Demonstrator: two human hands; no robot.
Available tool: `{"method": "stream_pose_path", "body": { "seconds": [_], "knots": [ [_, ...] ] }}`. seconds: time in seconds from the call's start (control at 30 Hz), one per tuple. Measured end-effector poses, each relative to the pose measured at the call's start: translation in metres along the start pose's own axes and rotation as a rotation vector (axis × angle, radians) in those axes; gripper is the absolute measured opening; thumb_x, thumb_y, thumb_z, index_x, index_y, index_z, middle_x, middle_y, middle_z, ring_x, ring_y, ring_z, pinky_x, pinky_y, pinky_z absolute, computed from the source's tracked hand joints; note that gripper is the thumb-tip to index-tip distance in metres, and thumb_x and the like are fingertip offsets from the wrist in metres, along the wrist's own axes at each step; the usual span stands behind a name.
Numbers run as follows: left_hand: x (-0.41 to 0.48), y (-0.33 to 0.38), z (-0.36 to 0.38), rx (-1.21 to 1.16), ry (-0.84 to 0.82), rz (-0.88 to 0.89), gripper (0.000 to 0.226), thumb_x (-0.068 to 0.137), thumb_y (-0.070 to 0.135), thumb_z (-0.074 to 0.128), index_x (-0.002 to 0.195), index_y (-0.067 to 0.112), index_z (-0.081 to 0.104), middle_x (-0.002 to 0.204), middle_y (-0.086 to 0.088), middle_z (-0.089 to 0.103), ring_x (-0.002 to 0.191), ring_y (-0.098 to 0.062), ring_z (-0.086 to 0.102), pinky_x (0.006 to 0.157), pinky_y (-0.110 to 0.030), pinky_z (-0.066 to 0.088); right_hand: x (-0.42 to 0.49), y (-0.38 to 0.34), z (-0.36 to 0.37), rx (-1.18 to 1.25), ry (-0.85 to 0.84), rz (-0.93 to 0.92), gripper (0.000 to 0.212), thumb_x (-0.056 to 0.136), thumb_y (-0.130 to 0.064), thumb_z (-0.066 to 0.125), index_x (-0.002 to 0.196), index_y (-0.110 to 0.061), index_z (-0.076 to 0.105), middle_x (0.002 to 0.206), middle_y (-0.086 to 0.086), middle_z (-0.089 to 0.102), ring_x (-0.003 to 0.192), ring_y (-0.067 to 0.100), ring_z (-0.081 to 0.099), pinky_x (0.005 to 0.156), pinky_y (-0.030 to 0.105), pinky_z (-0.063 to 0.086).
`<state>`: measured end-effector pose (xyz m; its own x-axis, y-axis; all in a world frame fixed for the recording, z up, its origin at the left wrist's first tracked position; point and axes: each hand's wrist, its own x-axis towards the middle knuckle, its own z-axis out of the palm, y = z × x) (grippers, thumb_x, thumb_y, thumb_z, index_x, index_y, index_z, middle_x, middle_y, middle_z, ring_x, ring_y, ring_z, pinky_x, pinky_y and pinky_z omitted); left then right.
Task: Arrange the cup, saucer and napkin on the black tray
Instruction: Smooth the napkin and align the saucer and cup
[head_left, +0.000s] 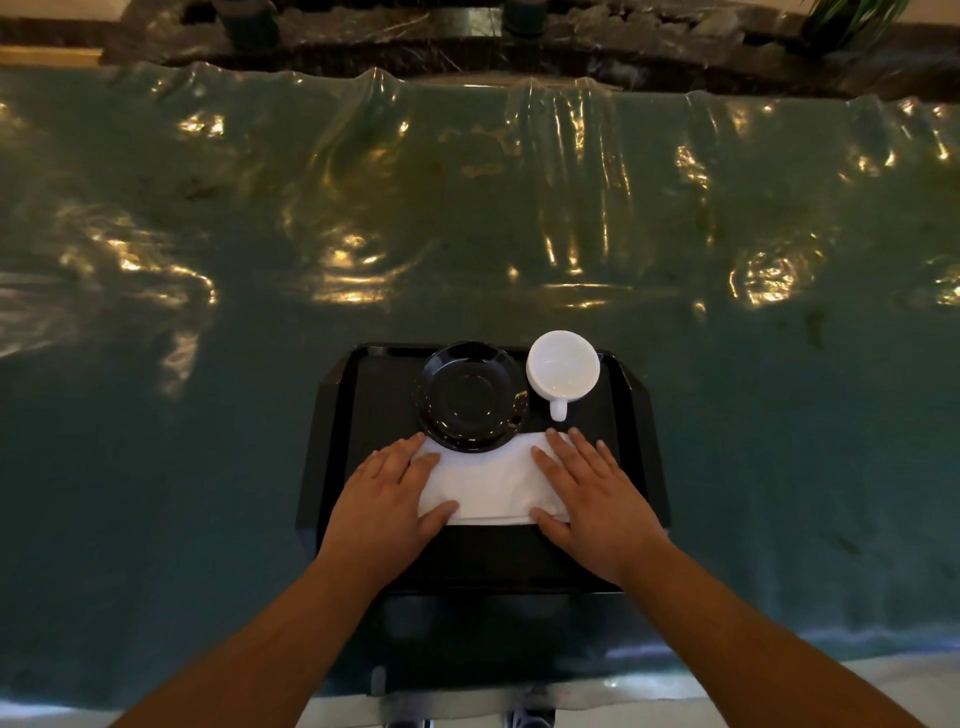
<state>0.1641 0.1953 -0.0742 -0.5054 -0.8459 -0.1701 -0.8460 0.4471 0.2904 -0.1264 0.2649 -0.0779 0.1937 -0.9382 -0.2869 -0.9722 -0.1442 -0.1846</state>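
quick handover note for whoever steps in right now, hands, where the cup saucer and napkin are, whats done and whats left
Left hand: flat and open, pressing the left end of the napkin.
Right hand: flat and open, pressing the napkin's right end.
Black tray: on the green covered table, in front of the person.
Black saucer: empty, at the back of the tray, its near rim overlapping the napkin's far edge.
White cup: upright, empty, right of the saucer, handle pointing toward the person.
Done: all three items are on the tray; napkin folded.
Left: probably set the cup on the saucer and lift the hands off.
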Motion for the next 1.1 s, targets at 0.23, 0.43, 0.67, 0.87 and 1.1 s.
{"method": "stream_pose_path", "body": {
  "seconds": [0.23, 0.43, 0.67, 0.87, 1.1],
  "knots": [
    [-0.004, -0.005, -0.001, 0.027, -0.024, -0.004, 0.070, 0.093, 0.069, 0.037, 0.143, 0.024, 0.058, 0.159, -0.006, 0.047, 0.142, -0.030, 0.047, 0.118, -0.053, 0.036, -0.004, -0.001, 0.009, 0.017, -0.008, 0.049, 0.073, 0.101, -0.066, 0.021, 0.163, -0.028, 0.016, 0.170, -0.003, -0.006, 0.155, 0.018, -0.013, 0.125, 0.042, -0.002],
    [0.009, 0.010, -0.001, 0.036, -0.024, -0.020, 0.061, 0.094, 0.062, 0.055, 0.141, 0.024, 0.059, 0.154, -0.008, 0.052, 0.141, -0.034, 0.047, 0.114, -0.055, 0.040, -0.002, 0.015, 0.002, 0.004, -0.034, 0.059, 0.077, 0.098, -0.071, 0.015, 0.163, -0.030, 0.010, 0.169, -0.007, -0.010, 0.155, 0.016, -0.015, 0.126, 0.046, 0.003],
    [0.002, -0.009, -0.016, -0.036, 0.133, -0.048, 0.059, 0.091, 0.065, 0.050, 0.125, 0.020, 0.068, 0.142, -0.006, 0.061, 0.125, -0.028, 0.057, 0.103, -0.049, 0.049, -0.006, -0.003, -0.022, 0.093, 0.369, -0.030, 0.054, 0.098, -0.053, 0.054, 0.138, -0.016, 0.060, 0.143, 0.011, 0.057, 0.136, 0.032, 0.046, 0.110, 0.052, 0.042],
    [0.036, 0.002, -0.044, -0.032, 0.072, -0.097, 0.074, 0.090, 0.070, 0.051, 0.152, 0.030, 0.043, 0.166, -0.006, 0.034, 0.147, -0.030, 0.036, 0.119, -0.052, 0.034, 0.033, -0.008, -0.056, 0.092, 0.395, 0.106, 0.061, 0.098, -0.050, 0.057, 0.149, -0.020, 0.046, 0.154, 0.010, 0.047, 0.144, 0.035, 0.036, 0.119, 0.051, 0.030],
    [0.054, 0.008, -0.043, 0.060, -0.135, -0.018, 0.060, 0.096, 0.061, 0.053, 0.150, 0.036, 0.047, 0.170, -0.001, 0.025, 0.152, -0.028, 0.026, 0.123, -0.048, 0.027, 0.055, 0.005, -0.059, 0.088, 0.268, 0.121, 0.055, 0.099, -0.024, 0.061, 0.151, -0.022, 0.043, 0.140, 0.007, 0.062, 0.138, 0.031, 0.047, 0.114, 0.046, 0.038]
  ]
}}
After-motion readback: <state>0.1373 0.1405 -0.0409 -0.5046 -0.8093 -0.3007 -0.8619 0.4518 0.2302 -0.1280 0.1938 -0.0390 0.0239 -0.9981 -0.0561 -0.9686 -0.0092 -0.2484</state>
